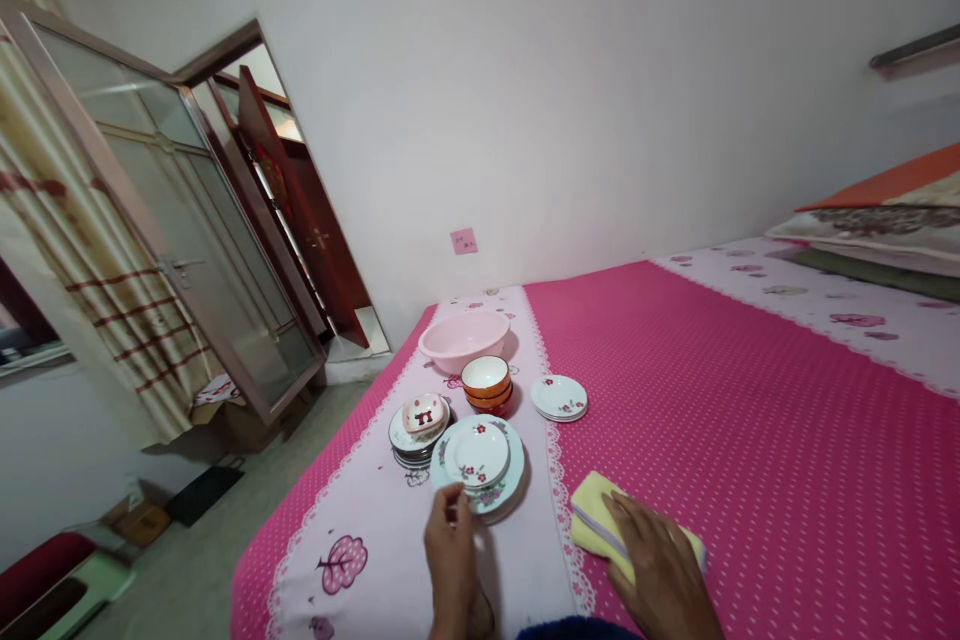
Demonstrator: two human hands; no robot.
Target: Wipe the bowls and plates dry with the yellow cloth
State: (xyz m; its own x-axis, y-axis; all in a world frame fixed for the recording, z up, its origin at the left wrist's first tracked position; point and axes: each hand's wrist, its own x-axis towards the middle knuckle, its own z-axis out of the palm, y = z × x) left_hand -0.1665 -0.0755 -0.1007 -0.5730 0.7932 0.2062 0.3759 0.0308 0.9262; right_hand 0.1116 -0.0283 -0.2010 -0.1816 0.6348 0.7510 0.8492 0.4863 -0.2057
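Note:
My left hand [452, 550] reaches forward with its fingers pinched at the near rim of a small white flowered plate [477, 450]. That plate lies on a larger blue-rimmed flowered plate [513, 482]. My right hand [660, 570] lies flat, fingers spread, on a folded yellow cloth [592, 510] on the pink bedspread [750, 440]. Behind the plates stand stacked orange bowls [486, 384], a pile of small white plates [559, 397] and a stack of plates with a small pink dish on top [421, 415].
A pink plastic basin [463, 338] stands at the far end of the bed. Pillows [877, 220] lie at the right. A glass door [172, 220] and a red wooden door stand open at the left, with floor clutter below.

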